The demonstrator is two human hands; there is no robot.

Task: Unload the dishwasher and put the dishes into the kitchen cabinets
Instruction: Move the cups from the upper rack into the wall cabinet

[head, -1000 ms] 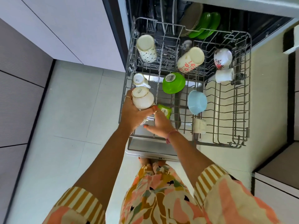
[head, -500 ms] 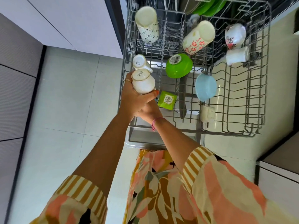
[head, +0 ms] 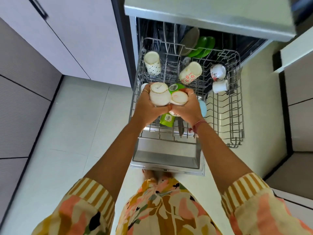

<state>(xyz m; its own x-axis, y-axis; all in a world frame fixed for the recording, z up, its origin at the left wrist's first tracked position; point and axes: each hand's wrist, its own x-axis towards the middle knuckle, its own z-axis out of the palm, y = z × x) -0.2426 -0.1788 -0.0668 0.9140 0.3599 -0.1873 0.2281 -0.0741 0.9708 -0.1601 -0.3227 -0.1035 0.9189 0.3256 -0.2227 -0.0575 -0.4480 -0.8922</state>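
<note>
white cup (head: pixel 159 95) within left fingers (head: pixel 145 91)

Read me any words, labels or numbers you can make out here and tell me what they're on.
"SISTA", seen upside down: base of the white cup in the left hand.
Sticker on the green bowl: too blurred to read.
Sticker on the green container: too blurred to read.

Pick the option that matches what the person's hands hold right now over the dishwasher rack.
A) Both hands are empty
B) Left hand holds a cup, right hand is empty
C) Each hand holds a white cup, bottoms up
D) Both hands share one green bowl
C: the left hand grips one upturned white cup and the right hand grips another white cup beside it.
</note>
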